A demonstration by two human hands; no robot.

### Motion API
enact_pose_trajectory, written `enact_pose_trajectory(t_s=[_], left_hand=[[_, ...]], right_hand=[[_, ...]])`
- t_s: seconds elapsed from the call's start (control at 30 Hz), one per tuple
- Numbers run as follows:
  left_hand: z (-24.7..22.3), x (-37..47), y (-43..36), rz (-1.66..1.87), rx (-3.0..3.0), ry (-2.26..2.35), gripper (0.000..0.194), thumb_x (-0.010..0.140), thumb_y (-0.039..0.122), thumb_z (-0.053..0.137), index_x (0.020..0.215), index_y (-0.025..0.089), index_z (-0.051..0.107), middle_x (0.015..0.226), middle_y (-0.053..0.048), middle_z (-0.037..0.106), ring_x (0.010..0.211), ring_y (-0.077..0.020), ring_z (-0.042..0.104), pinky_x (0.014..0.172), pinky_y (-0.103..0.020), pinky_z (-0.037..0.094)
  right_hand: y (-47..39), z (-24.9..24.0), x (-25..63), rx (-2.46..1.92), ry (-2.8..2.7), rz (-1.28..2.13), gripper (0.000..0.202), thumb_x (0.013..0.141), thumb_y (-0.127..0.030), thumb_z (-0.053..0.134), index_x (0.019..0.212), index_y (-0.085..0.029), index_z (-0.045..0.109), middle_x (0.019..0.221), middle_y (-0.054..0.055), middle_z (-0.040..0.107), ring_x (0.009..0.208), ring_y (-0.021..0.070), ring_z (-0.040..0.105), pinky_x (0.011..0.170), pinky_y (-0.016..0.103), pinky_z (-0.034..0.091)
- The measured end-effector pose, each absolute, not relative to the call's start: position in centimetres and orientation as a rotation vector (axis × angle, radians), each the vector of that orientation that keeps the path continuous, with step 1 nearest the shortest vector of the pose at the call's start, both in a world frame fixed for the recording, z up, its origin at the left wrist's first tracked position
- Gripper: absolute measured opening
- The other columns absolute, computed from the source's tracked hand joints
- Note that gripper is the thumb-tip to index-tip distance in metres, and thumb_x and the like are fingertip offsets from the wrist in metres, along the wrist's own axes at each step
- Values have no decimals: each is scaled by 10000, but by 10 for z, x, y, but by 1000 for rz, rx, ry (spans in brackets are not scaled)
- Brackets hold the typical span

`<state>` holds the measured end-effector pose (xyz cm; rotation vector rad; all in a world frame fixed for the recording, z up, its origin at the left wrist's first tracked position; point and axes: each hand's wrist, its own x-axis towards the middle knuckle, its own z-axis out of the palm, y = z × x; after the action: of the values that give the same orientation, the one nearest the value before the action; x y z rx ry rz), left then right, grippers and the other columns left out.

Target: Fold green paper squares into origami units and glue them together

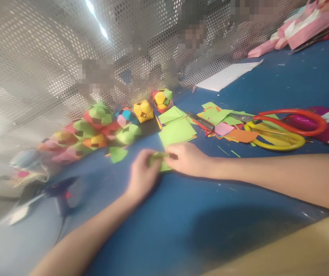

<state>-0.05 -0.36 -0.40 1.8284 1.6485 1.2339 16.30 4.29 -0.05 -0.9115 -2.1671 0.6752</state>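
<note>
Between my two hands is a small green sheet of paper point(164, 166), just above the blue table. My left hand point(143, 172) pinches its left side with thumb and fingers. On the right side, my right hand point(186, 158) is closed on the same paper, its fingers partly hidden. Slight blur covers the folds, so the paper's exact shape is unclear. Right behind my hands lies a stack of light green paper squares point(178, 132). A small folded green piece point(118, 154) rests to the left of my left hand.
Folded paper balls point(98, 115) in several colours cluster at the back left. Large scissors point(282, 130) with red and yellow handles lie on paper scraps point(242, 135) at right. A glue gun point(62, 195) stands at left. Behind the table rises a perforated metal panel point(52, 50).
</note>
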Motion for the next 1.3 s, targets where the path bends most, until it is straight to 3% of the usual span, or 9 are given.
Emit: enact_pose_trajectory(t_s=[0.23,0.43,0.57,0.7,0.8,0.97,1.13,1.3], left_hand=[[-2,5,-5,1173,1821,1689,54,760,205,557,808,182,567,798,-17,597,752,-138,541,695,-256,436],[8,9,-12,1178,1727,1593,214,817,341,536,966,188,552,966,-61,617,837,-152,578,740,-281,469],[33,-11,-1,1308,2072,1674,100,792,241,541,866,180,567,1051,-77,589,961,-173,553,838,-318,451],[62,-60,19,1464,2190,1974,109,718,161,555,824,166,582,1011,-82,580,1001,-197,534,829,-310,442],[69,-98,27,1398,1897,2213,138,647,161,608,785,159,603,858,-55,608,874,-198,553,740,-285,444],[44,-130,25,1070,1518,2084,118,610,234,666,667,137,630,593,-8,586,562,-130,495,515,-235,364],[28,-133,27,1173,1545,2106,88,640,195,590,570,141,590,528,11,541,496,-97,424,476,-226,301],[30,-118,30,1243,1502,1969,83,665,222,571,683,143,587,576,9,564,494,-92,464,490,-217,344]], right_hand=[[44,-6,165,-836,-2152,659,195,777,-195,519,587,-176,478,565,-26,456,539,91,355,523,238,238],[49,-8,166,-860,-2059,900,239,814,-275,470,605,-168,516,549,-28,476,536,99,402,514,233,281],[50,-8,166,-846,-2028,910,240,804,-289,464,639,-156,577,580,-12,545,567,115,455,548,239,338],[49,-8,166,-875,-2030,923,251,804,-313,479,710,-144,639,637,13,617,589,130,505,585,250,378],[48,-8,166,-860,-2029,958,266,811,-323,475,797,-141,669,705,33,662,626,146,551,616,261,408],[48,-9,166,-860,-2052,962,281,810,-346,467,816,-151,669,731,43,674,663,167,581,635,276,428],[48,-11,166,-870,-2058,958,284,806,-364,467,805,-154,656,699,32,651,628,160,555,607,276,421],[48,-11,165,-889,-2061,911,270,801,-378,469,739,-162,619,593,-4,558,565,137,482,559,261,387]])
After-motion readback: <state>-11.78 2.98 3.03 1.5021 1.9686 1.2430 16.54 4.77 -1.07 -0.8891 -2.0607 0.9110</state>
